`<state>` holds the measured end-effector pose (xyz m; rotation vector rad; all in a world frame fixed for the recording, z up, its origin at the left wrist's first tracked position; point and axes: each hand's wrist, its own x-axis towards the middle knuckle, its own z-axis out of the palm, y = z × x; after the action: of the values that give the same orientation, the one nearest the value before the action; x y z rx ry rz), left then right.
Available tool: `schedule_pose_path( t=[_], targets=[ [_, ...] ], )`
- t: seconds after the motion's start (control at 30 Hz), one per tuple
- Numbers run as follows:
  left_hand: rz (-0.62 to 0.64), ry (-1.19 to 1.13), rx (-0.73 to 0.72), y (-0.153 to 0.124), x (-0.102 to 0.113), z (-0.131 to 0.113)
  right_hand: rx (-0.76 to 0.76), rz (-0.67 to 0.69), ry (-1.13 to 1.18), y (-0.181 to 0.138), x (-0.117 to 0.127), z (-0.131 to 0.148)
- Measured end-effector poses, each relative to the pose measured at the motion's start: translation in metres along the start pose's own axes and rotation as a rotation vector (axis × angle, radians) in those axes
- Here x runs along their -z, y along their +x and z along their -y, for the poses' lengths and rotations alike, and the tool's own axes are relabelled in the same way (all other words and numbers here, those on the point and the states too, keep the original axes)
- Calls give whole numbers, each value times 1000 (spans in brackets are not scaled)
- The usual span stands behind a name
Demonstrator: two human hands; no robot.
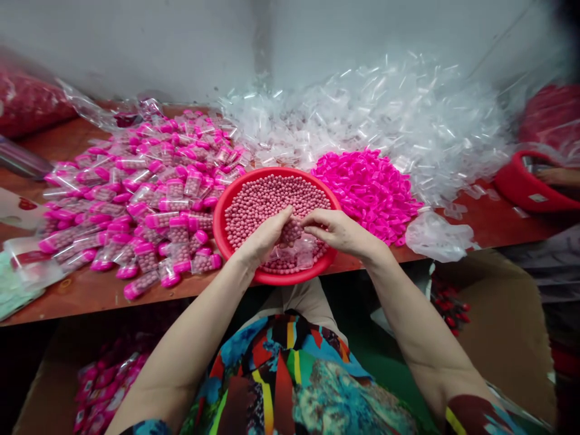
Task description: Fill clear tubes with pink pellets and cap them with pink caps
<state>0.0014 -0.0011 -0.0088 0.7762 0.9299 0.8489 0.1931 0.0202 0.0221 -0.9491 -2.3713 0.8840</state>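
A red bowl (229, 199) full of small pink balls (267, 196) sits at the table's front edge. Over its near side my left hand (265, 237) is curled round a clear tube (292, 232) filled with pink balls. My right hand (338, 229) meets it from the right, fingers pinched at the tube's end. Several more clear tubes (301, 257) lie in the bowl under my hands. A heap of bright pink caps (369, 187) lies just right of the bowl.
A big pile of filled, pink-capped tubes (145, 193) covers the brown table (67, 293) on the left. Empty clear tubes (385, 115) are heaped at the back. A red basin (525, 187) with another person's hand (559, 175) is far right. Cardboard boxes stand below.
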Motion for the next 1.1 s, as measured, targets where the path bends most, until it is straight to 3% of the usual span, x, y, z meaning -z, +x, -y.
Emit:
schedule_pose_path(
  t=[0.2, 0.3, 0.53, 0.73, 0.9, 1.1],
  targets=[
    [-90, 19, 64, -3, 3, -1, -25, 116, 63, 1, 0, -3],
    [-124, -59, 101, -4, 1, -3, -67, 82, 154, 1, -4, 0],
    [-169, -276, 83, -4, 5, -3, -155, -333, 127, -3, 0, -16],
    [-98, -375, 96, -7, 11, -11, -473, -599, 236, -59, 24, -81],
    [-143, -444, 100, -1, 16, -15, -685, -488, -113, -84, -8, -121],
    [-210, -317, 102, -1, 10, -14, -753, -469, -243, -73, -54, -124]
  ],
)
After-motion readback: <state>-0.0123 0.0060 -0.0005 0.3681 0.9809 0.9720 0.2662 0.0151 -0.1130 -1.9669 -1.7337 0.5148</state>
